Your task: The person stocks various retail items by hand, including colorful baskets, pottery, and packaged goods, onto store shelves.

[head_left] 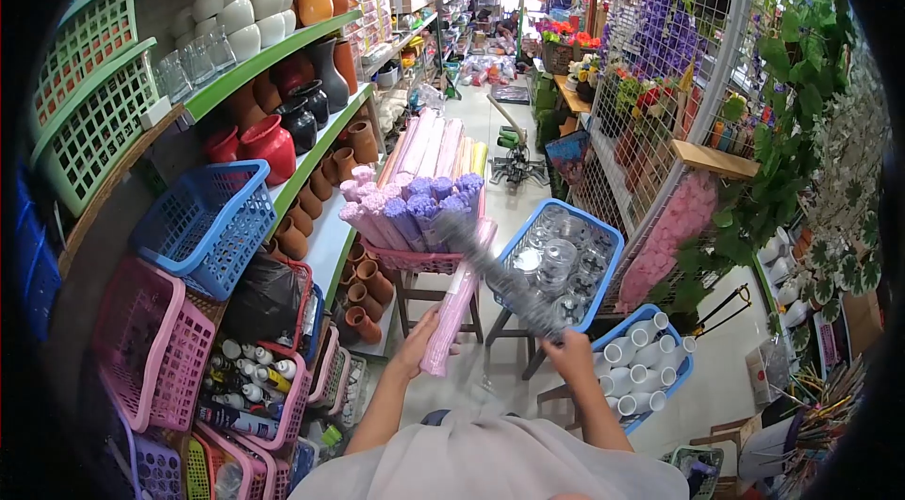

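My left hand (419, 342) is closed around the lower part of a long pink bundle (451, 316), wrapped in clear plastic and looking like pipe cleaners. A grey duster (514, 285), smeared by motion, is in my right hand (568, 354), its fingers wrapped round the near end. The duster's far end crosses the top of the pink bundle and the purple bundles (429, 208); contact cannot be made out. These stand with pale pink bundles (368, 203) and longer wrapped bundles (429, 147) in a pink basket (415, 260) on a stool.
Right of the bundles, a blue basket (617, 260) holds clear plastic containers. Another blue basket (681, 377) holds white vases (641, 373). Shelves with clay pots (363, 288) and plastic baskets (203, 217) line the left. A wire rack (650, 104) with flowers stands right of the aisle.
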The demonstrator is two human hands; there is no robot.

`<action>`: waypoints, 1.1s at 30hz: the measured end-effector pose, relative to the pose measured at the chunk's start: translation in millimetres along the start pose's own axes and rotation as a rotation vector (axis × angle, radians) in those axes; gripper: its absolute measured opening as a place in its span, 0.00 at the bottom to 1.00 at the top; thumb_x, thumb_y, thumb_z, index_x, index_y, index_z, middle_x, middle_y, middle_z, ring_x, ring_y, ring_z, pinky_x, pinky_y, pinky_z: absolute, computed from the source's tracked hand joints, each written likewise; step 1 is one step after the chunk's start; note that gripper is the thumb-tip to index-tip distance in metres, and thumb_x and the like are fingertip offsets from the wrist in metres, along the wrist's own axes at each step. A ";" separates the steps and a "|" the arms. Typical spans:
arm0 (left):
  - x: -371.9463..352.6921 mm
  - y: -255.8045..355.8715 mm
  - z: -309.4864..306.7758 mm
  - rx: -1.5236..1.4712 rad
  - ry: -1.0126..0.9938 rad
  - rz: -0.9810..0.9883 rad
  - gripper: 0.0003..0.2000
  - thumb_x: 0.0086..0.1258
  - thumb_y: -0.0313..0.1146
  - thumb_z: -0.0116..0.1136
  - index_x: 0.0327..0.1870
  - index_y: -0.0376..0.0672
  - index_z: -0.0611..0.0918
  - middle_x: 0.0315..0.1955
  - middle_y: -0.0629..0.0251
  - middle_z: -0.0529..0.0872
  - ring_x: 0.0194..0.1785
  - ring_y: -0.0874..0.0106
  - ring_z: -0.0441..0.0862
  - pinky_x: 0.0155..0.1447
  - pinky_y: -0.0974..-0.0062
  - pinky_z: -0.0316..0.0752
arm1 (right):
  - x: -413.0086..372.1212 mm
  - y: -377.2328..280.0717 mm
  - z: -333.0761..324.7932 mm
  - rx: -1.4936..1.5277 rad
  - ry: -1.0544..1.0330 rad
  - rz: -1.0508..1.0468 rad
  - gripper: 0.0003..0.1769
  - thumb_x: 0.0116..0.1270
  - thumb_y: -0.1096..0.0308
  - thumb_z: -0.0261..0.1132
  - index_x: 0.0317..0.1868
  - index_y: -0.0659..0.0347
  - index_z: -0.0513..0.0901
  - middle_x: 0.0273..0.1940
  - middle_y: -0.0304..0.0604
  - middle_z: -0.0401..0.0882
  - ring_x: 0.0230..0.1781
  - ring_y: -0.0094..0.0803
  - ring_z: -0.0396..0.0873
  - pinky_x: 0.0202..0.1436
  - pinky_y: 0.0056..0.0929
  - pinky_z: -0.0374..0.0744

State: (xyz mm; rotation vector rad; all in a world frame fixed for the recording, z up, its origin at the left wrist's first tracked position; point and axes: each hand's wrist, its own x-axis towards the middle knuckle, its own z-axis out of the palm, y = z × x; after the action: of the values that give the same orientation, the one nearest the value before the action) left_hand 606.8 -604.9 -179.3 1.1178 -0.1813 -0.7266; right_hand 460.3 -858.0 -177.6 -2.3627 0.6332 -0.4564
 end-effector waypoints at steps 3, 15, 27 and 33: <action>29.1 -24.5 -28.5 0.199 0.029 0.218 0.23 0.79 0.47 0.37 0.70 0.47 0.59 0.41 0.64 0.78 0.32 0.77 0.79 0.35 0.75 0.80 | -6.2 6.9 2.0 -0.014 -0.062 -0.303 0.17 0.50 0.58 0.72 0.36 0.61 0.84 0.28 0.54 0.81 0.31 0.52 0.80 0.35 0.44 0.77; 21.1 -17.3 -55.4 0.382 -0.030 0.010 0.21 0.78 0.44 0.40 0.67 0.47 0.65 0.40 0.65 0.79 0.33 0.79 0.78 0.31 0.78 0.78 | -1.0 36.6 0.0 0.041 -0.178 -0.333 0.18 0.48 0.59 0.73 0.38 0.59 0.83 0.34 0.52 0.83 0.36 0.51 0.81 0.39 0.42 0.77; -5.3 12.3 -36.0 0.210 -0.037 0.068 0.21 0.77 0.43 0.42 0.68 0.47 0.65 0.44 0.65 0.79 0.32 0.77 0.80 0.32 0.77 0.81 | 92.5 70.7 51.4 -0.069 0.130 0.126 0.30 0.55 0.57 0.68 0.58 0.55 0.71 0.45 0.56 0.80 0.47 0.54 0.78 0.49 0.46 0.76; -15.8 12.3 -51.9 0.238 0.050 0.113 0.21 0.78 0.43 0.41 0.68 0.47 0.66 0.41 0.65 0.79 0.31 0.78 0.80 0.31 0.78 0.81 | 109.2 73.2 81.6 -0.255 0.034 0.063 0.26 0.57 0.66 0.67 0.58 0.47 0.73 0.51 0.50 0.75 0.54 0.49 0.74 0.55 0.49 0.72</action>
State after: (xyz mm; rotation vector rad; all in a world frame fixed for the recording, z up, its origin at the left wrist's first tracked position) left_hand 625.1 -553.2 -188.6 1.3401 -0.2919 -0.5860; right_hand 564.8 -926.9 -268.6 -2.5697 0.8219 -0.4085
